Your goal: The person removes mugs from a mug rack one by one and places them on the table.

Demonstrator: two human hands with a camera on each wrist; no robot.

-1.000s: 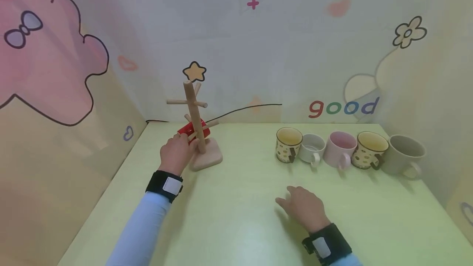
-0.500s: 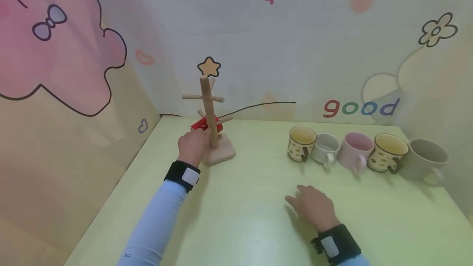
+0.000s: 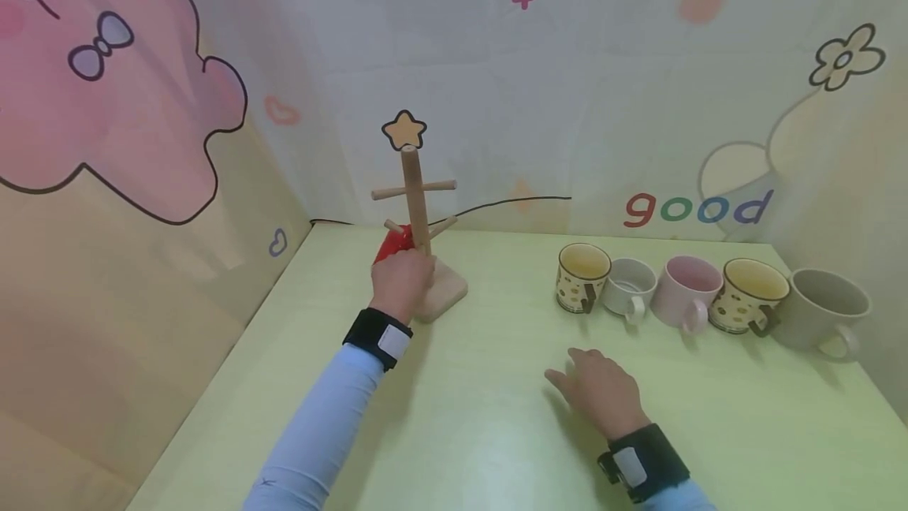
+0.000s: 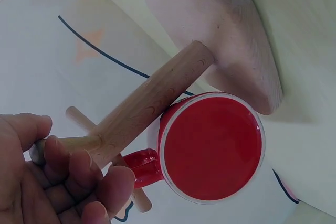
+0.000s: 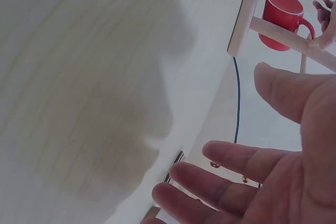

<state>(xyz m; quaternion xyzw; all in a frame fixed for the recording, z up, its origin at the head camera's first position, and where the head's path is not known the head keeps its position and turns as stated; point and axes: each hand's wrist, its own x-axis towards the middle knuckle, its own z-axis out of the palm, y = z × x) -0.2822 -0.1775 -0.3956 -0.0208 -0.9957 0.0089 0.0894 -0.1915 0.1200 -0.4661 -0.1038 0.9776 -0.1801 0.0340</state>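
Observation:
My left hand (image 3: 402, 282) pinches a low peg (image 4: 79, 142) of the wooden mug tree (image 3: 414, 195) between thumb and fingers. From another low peg hangs a red mug (image 4: 212, 148) by its handle, its base facing the left wrist camera and its side close against the post. In the head view that hand partly covers the mug. Over the table at front right hovers my right hand (image 3: 603, 393), fingers loosely spread around nothing; its shadow falls on the tabletop.
Along the back right, mugs stand in a row: a yellow patterned mug (image 3: 573, 286), a small white mug (image 3: 620, 296), a pink mug (image 3: 674, 302), another yellow patterned mug (image 3: 734, 306) and a large grey mug (image 3: 805, 314). A printed cloth (image 3: 454, 61) hangs behind.
The mug tree has turned on its base, its pegs now pointing other ways, with my left hand at its low peg. The head view has shifted; the right hand stays about where it was.

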